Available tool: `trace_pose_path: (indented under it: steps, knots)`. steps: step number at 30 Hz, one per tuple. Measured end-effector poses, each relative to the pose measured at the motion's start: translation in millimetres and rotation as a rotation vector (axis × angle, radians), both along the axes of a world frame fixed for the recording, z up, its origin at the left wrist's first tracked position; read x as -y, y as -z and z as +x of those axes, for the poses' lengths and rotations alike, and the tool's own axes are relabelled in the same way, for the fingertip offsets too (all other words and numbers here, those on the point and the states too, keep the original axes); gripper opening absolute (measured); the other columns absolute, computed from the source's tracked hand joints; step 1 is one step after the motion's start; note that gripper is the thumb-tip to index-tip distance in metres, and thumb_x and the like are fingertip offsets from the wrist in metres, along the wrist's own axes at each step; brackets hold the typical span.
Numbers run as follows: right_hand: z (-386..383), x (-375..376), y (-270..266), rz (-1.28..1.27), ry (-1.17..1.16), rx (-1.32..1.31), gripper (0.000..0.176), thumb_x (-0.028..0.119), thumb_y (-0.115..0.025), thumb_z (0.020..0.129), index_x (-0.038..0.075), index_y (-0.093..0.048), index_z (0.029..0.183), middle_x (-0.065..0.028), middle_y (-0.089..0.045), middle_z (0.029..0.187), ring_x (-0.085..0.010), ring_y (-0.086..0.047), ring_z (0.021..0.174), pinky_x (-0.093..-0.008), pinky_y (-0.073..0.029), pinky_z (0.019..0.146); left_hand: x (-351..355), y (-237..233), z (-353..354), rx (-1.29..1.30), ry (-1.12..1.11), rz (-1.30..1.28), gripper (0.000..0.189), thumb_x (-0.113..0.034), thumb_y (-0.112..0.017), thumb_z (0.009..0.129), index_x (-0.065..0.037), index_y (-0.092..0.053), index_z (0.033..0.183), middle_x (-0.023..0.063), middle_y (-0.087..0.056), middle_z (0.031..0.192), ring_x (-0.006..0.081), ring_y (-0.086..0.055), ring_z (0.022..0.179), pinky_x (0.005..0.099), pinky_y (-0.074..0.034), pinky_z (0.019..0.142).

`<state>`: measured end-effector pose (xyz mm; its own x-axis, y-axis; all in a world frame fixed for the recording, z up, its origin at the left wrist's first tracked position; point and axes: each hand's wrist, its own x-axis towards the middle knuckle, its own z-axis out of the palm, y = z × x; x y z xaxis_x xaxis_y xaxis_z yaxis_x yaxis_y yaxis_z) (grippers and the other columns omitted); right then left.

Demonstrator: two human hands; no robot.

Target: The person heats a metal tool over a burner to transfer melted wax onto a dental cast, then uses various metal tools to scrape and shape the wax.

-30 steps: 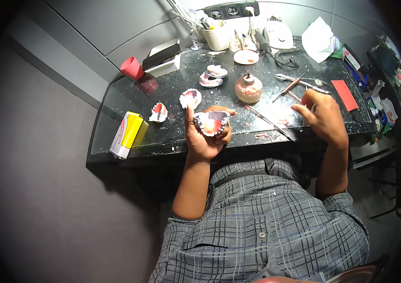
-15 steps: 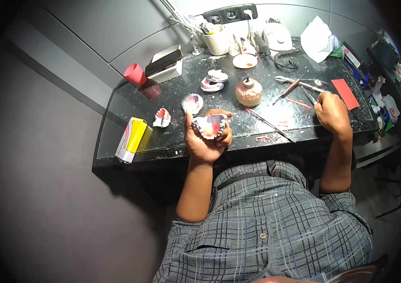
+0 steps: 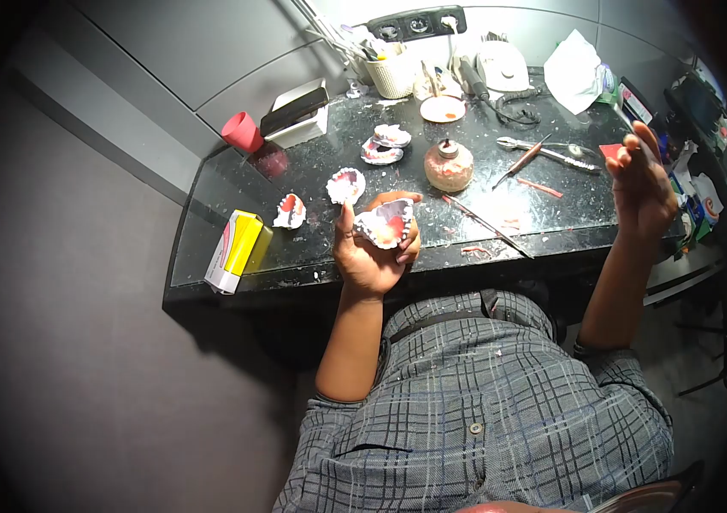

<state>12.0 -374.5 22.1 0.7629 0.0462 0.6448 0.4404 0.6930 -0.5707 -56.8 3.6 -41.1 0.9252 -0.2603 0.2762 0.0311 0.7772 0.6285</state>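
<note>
My left hand (image 3: 372, 261) is closed around a white plaster dental model (image 3: 385, 225) with red wax in its palate, tilted toward me over the bench's front edge. My right hand (image 3: 644, 188) is raised at the right side of the bench, fingers bent around a thin tool with a pale flat metal blade (image 3: 623, 118) that points up; its handle is hidden. Behind that hand lies a red wax sheet (image 3: 609, 150), mostly covered. More plaster models stand near my left hand: one with red wax (image 3: 346, 185), a small one (image 3: 291, 211), and a hinged pair (image 3: 385, 144).
A round glass burner (image 3: 449, 166) stands mid-bench. Right of it lie a wooden-handled carver (image 3: 524, 160), a long metal tool (image 3: 564, 156) and a red wax strip (image 3: 539, 187). Another slim tool (image 3: 487, 226) lies in front. A yellow box (image 3: 238, 250) and red cup (image 3: 242, 132) stand left.
My right hand has lifted from the bench and moved right with the bladed tool, turning it upward and covering much of the red sheet. My left hand has tilted the model slightly.
</note>
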Motion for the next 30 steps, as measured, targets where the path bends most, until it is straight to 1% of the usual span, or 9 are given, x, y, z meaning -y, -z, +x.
trace_pose_path:
  steps: [3,5,7,11,16,18,21,22,30]
  knots:
    - [-5,-16,4,0.210,0.031,-0.084,0.042,0.009,-0.058,0.100,-0.008,-0.050,0.137,-0.0171,-0.065,0.108,-0.0253,-0.066,0.096,-0.0379,-0.061,0.079,3,1,-1,-0.008,-0.085,0.042,0.090,-0.073,-0.043,0.097,0.011,-0.054,0.128,0.0147,-0.060,0.091,0.0157,-0.048,0.062,0.0280,-0.038,0.051]
    - [-6,-31,8,-0.038,-0.132,0.157,0.037,0.013,-0.061,0.099,-0.008,-0.053,0.129,-0.0141,-0.063,0.097,-0.0249,-0.066,0.088,-0.0369,-0.060,0.073,2,3,1,0.036,-0.042,0.056,0.088,-0.071,-0.044,0.097,0.011,-0.054,0.129,0.0157,-0.061,0.101,0.0154,-0.049,0.063,0.0278,-0.038,0.051]
    - [-20,-57,8,-0.135,0.005,0.007,0.023,0.017,-0.060,0.100,-0.003,-0.057,0.109,-0.0099,-0.059,0.085,-0.0214,-0.063,0.069,-0.0358,-0.057,0.057,6,-3,-2,0.020,-0.094,0.109,0.088,-0.071,-0.044,0.097,0.011,-0.054,0.129,0.0154,-0.061,0.097,0.0151,-0.048,0.063,0.0276,-0.038,0.052]
    - [-40,-102,2,-0.158,0.050,-0.186,0.020,0.019,-0.050,0.104,0.001,-0.050,0.096,-0.0103,-0.053,0.082,-0.0201,-0.059,0.060,-0.0344,-0.056,0.049,7,-1,-1,0.040,-0.092,0.161,0.088,-0.070,-0.044,0.097,0.011,-0.054,0.128,0.0142,-0.060,0.086,0.0141,-0.047,0.061,0.0272,-0.039,0.052]
    - [-39,-98,4,-0.188,-0.172,-0.171,0.031,0.021,-0.053,0.105,-0.007,-0.060,0.117,-0.0156,-0.069,0.087,-0.0238,-0.071,0.075,-0.0359,-0.061,0.059,4,3,1,0.072,-0.049,0.165,0.087,-0.070,-0.047,0.096,0.010,-0.054,0.129,0.0145,-0.061,0.087,0.0143,-0.049,0.062,0.0276,-0.039,0.053]
    - [-42,-103,3,-0.332,-0.120,-0.100,0.035,0.017,-0.055,0.104,-0.010,-0.059,0.127,-0.0218,-0.073,0.101,-0.0254,-0.075,0.082,-0.0350,-0.063,0.064,5,1,-1,0.031,-0.107,0.157,0.087,-0.068,-0.049,0.095,0.012,-0.051,0.130,0.0238,-0.060,0.122,0.0182,-0.053,0.068,0.0293,-0.040,0.053]
    - [-46,-110,10,-0.383,-0.112,-0.074,0.025,-0.002,-0.062,0.099,-0.011,-0.061,0.123,-0.0211,-0.074,0.104,-0.0257,-0.076,0.088,-0.0334,-0.065,0.071,11,-5,-4,0.036,-0.157,0.249,0.083,-0.068,-0.050,0.095,0.009,-0.057,0.127,0.0168,-0.065,0.108,0.0144,-0.051,0.065,0.0279,-0.040,0.054]
    - [-48,-115,12,-0.374,-0.130,-0.086,0.025,-0.005,-0.064,0.098,-0.011,-0.061,0.122,-0.0208,-0.074,0.104,-0.0252,-0.076,0.090,-0.0330,-0.065,0.071,6,2,-1,0.076,-0.117,0.260,0.084,-0.066,-0.050,0.096,0.010,-0.051,0.131,0.0227,-0.062,0.120,0.0176,-0.053,0.069,0.0293,-0.041,0.055]
    - [-59,-141,27,-0.464,-0.080,-0.048,0.019,0.002,-0.070,0.096,-0.005,-0.067,0.113,-0.0123,-0.074,0.102,-0.0182,-0.074,0.097,-0.0282,-0.062,0.081,11,0,-2,0.137,-0.157,0.434,0.081,-0.063,-0.051,0.094,0.010,-0.054,0.128,0.0196,-0.065,0.106,0.0178,-0.056,0.070,0.0291,-0.043,0.057]
